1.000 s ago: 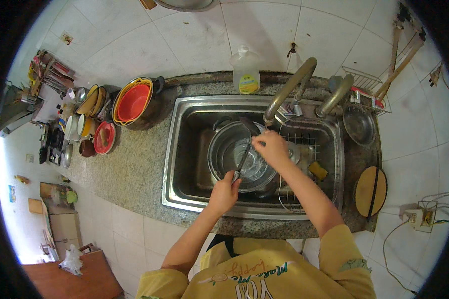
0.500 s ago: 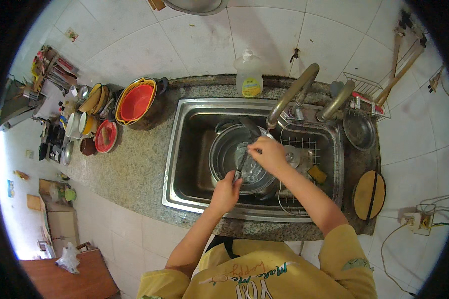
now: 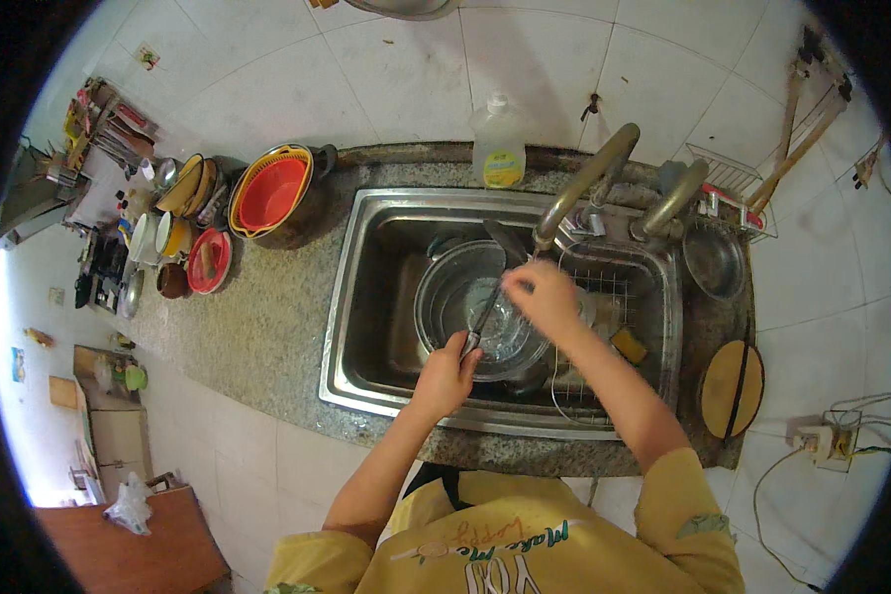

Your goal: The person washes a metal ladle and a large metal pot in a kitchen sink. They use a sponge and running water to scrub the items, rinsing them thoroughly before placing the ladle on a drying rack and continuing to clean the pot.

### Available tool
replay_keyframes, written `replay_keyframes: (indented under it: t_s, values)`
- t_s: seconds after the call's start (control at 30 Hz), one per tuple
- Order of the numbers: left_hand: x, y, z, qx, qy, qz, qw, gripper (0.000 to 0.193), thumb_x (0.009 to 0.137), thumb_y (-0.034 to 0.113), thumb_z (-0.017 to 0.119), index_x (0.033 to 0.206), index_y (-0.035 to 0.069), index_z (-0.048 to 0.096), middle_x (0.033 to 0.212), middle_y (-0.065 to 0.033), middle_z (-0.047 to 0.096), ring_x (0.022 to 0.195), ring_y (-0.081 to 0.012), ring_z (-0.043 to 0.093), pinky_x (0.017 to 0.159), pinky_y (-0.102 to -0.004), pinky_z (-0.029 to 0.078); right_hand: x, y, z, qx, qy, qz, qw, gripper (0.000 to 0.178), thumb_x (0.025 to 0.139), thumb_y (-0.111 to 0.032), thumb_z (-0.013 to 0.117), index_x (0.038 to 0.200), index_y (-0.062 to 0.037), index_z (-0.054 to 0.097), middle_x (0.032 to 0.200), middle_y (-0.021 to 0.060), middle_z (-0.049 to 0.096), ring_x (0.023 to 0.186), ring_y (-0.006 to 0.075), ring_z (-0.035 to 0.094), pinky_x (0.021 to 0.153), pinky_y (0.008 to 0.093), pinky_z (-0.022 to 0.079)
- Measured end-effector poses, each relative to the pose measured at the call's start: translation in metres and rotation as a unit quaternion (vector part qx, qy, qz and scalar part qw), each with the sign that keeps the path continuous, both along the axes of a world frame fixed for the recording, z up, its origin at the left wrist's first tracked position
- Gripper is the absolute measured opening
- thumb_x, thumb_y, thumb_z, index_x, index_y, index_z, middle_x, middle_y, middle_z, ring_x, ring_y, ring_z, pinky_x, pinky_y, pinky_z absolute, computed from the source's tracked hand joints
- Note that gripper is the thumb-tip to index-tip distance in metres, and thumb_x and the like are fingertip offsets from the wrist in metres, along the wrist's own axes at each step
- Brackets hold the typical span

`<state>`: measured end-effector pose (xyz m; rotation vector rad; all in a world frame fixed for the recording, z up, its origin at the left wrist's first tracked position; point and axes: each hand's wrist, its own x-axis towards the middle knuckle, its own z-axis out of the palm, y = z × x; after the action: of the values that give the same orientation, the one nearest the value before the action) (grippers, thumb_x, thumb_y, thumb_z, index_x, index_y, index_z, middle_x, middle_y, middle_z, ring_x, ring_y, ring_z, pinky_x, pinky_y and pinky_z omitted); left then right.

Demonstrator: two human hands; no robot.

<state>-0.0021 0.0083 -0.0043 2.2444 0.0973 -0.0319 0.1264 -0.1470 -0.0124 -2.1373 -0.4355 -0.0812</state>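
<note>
My left hand (image 3: pixel 444 379) is wrapped round the handle of a dark, long-handled spatula (image 3: pixel 483 315), tilted over a pot in the sink. The spatula's dark, flat head (image 3: pixel 505 241) points away from me, towards the tap. My right hand (image 3: pixel 544 297) is closed, with its fingertips pinched at the upper shaft just below the head. Whether a small cloth or scrubber is in those fingers I cannot make out. Beneath both hands the round metal pot (image 3: pixel 428 315) stands in the left basin with clear water in it. Its dark side handles partly show.
The curved tap (image 3: pixel 589 183) rises behind the pot. A wire rack (image 3: pixel 609 282) and a yellow sponge (image 3: pixel 629 345) are in the right basin. A clear soap bottle (image 3: pixel 500 144) stands behind the sink. Red and yellow baskets (image 3: pixel 272 193) sit left; a metal bowl (image 3: pixel 713 259) sits right.
My right hand has shifted slightly up and right along the spatula, towards its head. My left hand keeps its grip on the handle. The whole view has shifted a little.
</note>
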Motion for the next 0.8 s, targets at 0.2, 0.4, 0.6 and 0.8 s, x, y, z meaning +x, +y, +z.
replay_keyframes:
  t_s: [0.2, 0.4, 0.6, 0.8]
  values:
    - [-0.002, -0.002, 0.009, -0.020, -0.001, -0.020, 1.000, 0.027, 0.082, 0.016, 0.054, 0.099, -0.004, 0.049, 0.067, -0.0210, 0.055, 0.056, -0.0299, 0.056, 0.052, -0.0321, 0.042, 0.043, -0.030, 0.006, 0.060, -0.105, -0.080, 0.989, 0.017, 0.069, -0.020, 0.064, 0.084, -0.0114, 0.064, 0.078, 0.0100, 0.060, 0.076, 0.0275, 0.055, 0.069, 0.0351, 0.044]
    - [-0.007, -0.005, 0.010, -0.065, 0.021, -0.010, 0.998, 0.029, 0.081, 0.017, 0.055, 0.101, -0.004, 0.049, 0.063, -0.0169, 0.054, 0.052, -0.0189, 0.052, 0.050, -0.0295, 0.040, 0.019, -0.003, 0.017, -0.042, -0.180, 0.018, 0.983, 0.022, 0.073, -0.024, 0.062, 0.091, -0.0113, 0.062, 0.087, 0.0122, 0.056, 0.084, 0.0289, 0.051, 0.075, 0.0359, 0.042]
    - [-0.008, 0.005, 0.015, -0.049, 0.020, -0.053, 0.997, 0.031, 0.082, 0.018, 0.055, 0.101, -0.004, 0.049, 0.063, -0.0173, 0.054, 0.052, -0.0199, 0.052, 0.051, -0.0303, 0.040, 0.041, 0.002, 0.004, 0.064, -0.078, -0.044, 0.994, 0.023, 0.071, -0.024, 0.063, 0.089, -0.0102, 0.063, 0.085, 0.0108, 0.055, 0.084, 0.0287, 0.052, 0.074, 0.0366, 0.042]
    - [-0.014, -0.002, 0.016, -0.035, 0.046, -0.093, 0.994, 0.029, 0.082, 0.019, 0.054, 0.100, -0.003, 0.048, 0.067, -0.0209, 0.055, 0.059, -0.0303, 0.055, 0.053, -0.0349, 0.041, 0.055, 0.012, -0.012, -0.015, 0.003, 0.117, 0.993, 0.013, 0.073, -0.022, 0.060, 0.078, -0.0102, 0.064, 0.073, 0.0050, 0.059, 0.070, 0.0199, 0.057, 0.065, 0.0311, 0.045]
